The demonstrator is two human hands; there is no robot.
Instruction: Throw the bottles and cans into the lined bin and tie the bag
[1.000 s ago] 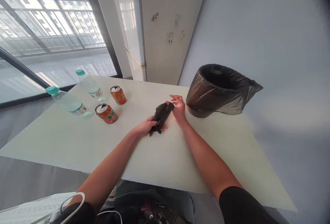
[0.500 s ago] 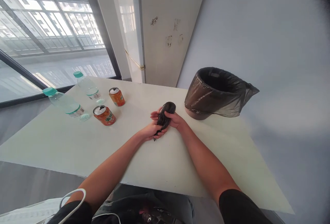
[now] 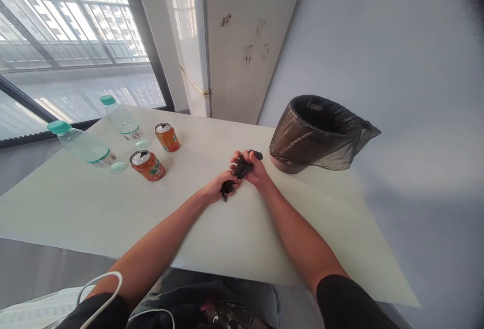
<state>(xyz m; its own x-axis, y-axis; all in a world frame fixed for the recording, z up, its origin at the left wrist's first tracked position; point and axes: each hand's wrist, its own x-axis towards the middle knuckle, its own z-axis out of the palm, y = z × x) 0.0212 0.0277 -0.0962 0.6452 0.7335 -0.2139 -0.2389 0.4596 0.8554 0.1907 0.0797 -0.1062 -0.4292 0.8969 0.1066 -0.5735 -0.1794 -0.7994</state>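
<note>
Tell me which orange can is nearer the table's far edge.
The rear can, at the pair's right in view; the front can sits left, nearer the camera.

Curled right hand (image 3: 257, 171) round upper part of black plastic bag (image 3: 242, 168), mid-frame; a second ago had fingers stretched out at its tip. Drew left hand (image 3: 218, 185) closer in. Crushed bag smaller. Shifted view slightly, putting bottles (image 3: 88, 149) and cans (image 3: 148, 166) nearer frame's left edge.
</note>
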